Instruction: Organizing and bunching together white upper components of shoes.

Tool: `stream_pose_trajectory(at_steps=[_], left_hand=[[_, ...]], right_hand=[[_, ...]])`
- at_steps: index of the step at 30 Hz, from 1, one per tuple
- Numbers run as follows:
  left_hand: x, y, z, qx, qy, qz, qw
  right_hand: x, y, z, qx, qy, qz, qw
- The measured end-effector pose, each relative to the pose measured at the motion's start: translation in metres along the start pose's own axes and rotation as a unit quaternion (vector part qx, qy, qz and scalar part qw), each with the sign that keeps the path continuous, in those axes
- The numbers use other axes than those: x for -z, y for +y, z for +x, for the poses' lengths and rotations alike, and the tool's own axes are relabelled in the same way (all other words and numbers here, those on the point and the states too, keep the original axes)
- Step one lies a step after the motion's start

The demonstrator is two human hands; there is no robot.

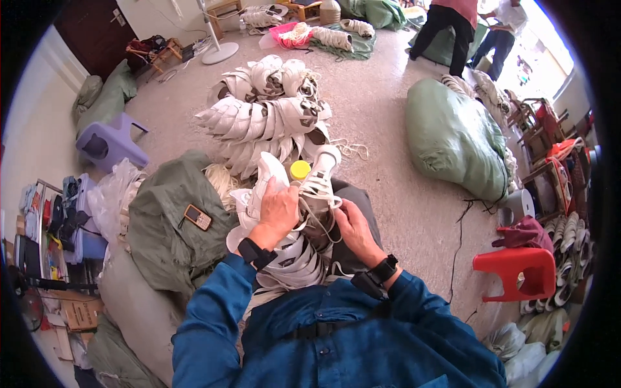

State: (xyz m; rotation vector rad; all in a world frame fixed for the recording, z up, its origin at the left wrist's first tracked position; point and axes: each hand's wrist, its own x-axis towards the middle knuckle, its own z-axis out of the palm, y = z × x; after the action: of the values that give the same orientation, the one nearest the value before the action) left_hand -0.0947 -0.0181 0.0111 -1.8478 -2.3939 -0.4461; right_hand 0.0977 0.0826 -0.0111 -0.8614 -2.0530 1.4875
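Note:
In front of my lap a white shoe upper point(317, 184) stands with its toe pointing away, laces crossed over its front. My left hand point(278, 210) is closed at its left side, fingers curled against its edge. At its right side my right hand point(353, 223) pinches a white shoelace point(331, 227), which hangs in a loop below the fingers. A stack of white shoe uppers point(291, 262) lies nested on my lap, under and beside my hands. Just beyond, a yellow lid point(299, 170) shows between the uppers. What my left fingertips press on is partly hidden.
Ahead on the floor lies a large pile of nested uppers point(265, 119). A phone point(198, 217) rests on green cloth point(165, 249) at my left. Right are a stuffed green sack point(453, 139) and a red stool point(517, 271). Two people point(446, 29) stand at the far right.

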Motion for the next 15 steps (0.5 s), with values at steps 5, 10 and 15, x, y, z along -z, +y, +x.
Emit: stream_pose_trajectory(at_steps=[5,10,15], left_hand=[[0.006,-0.014,-0.013,0.0,0.023,-0.051,0.998],[0.069,-0.018,-0.04,-0.13,-0.044,0.019,0.99],[0.076,0.008,-0.066,-0.168,-0.109,0.106,0.974]], right_hand=[[-0.013,0.026,0.017,-0.175,-0.037,0.307,0.935],[0.014,0.004,-0.001,-0.206,-0.163,0.471,0.842],[0.018,-0.026,0.044,-0.141,-0.176,0.427,0.876]])
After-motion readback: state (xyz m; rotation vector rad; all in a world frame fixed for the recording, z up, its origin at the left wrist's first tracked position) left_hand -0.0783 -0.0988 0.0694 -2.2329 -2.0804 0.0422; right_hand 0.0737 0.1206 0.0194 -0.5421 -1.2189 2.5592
